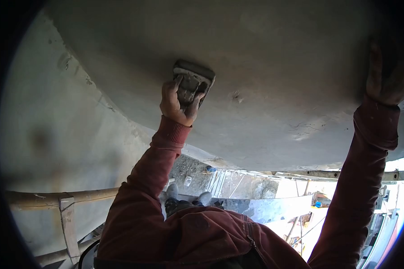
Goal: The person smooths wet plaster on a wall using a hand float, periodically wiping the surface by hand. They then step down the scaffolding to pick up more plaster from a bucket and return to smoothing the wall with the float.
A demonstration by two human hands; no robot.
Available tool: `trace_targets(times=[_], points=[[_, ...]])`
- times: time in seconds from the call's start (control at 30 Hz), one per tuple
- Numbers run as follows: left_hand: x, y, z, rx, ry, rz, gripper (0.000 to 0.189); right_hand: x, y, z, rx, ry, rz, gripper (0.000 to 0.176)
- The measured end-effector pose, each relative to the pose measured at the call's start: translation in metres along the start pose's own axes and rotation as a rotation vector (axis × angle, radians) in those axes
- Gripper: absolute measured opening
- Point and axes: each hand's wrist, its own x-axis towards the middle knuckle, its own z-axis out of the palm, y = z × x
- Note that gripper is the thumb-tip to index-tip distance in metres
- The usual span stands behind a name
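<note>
Here, we saw a grey plastered surface [265,67] fill the frame, with a wooden scaffold pole [54,197] crossing low at left. The red-sleeved left hand [177,101] clenched a grimy rubbing block [194,78] flat against that surface. The right hand [387,74] lay spread on it, well apart.
</note>
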Motion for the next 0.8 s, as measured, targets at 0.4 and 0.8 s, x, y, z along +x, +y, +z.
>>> trace_targets(times=[0.4, 0.8], points=[[-0.052, 0.002, -0.002, 0.225, -0.323, 0.035, 0.062, -0.001, -0.007, 0.007, -0.113, 0.016, 0.118, 0.077], [0.099, 0.099, 0.029, -0.068, -0.117, 0.243, 0.056, -0.003, 0.004, -0.008, 0.025, -0.076, 0.069, 0.045]])
